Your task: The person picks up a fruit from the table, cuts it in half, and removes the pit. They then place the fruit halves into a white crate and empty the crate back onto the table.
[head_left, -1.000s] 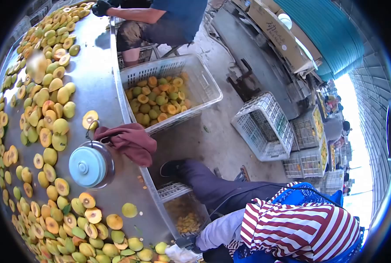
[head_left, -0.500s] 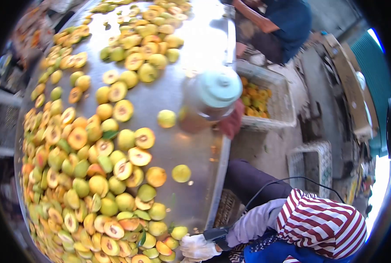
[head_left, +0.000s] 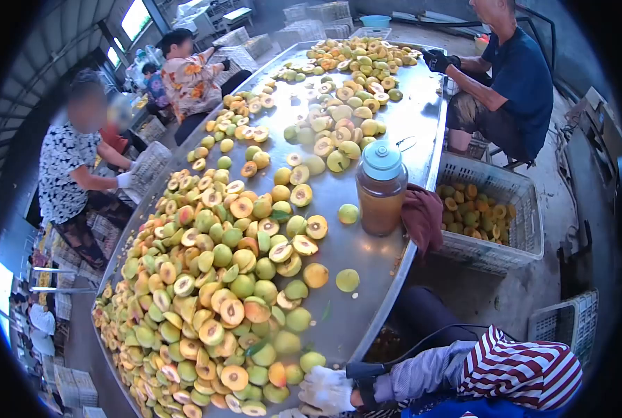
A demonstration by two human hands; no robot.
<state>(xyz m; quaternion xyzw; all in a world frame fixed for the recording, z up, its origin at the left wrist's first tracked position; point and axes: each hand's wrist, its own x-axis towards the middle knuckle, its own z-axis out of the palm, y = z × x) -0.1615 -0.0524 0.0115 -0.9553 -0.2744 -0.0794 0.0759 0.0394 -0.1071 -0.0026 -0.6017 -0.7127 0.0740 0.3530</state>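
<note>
In a whitish work glove, my right hand (head_left: 326,390) is at the bottom of the view, over the table's near edge. Its fingers curl downward, and whatever they grip is hidden. A black device with a cable is strapped to that wrist (head_left: 366,370). Just past the fingers lies a yellow-green stone fruit (head_left: 312,361). Halved and whole stone fruits (head_left: 213,299), yellow-green to orange, some showing pits, form a large heap to the left. Of my left hand (head_left: 291,414), only a gloved sliver shows at the bottom edge, its fingers out of sight.
The metal table (head_left: 352,320) carries a lidded bottle (head_left: 382,191) of brown liquid beside a dark red cloth (head_left: 422,216). A crate (head_left: 492,251) on the floor holds fruit. One co-worker (head_left: 509,90) sits at the right; others (head_left: 81,146) are at the left.
My view has tilted up, bringing the far table end and co-workers at the left into sight. My right hand stays low by the heap's near edge.
</note>
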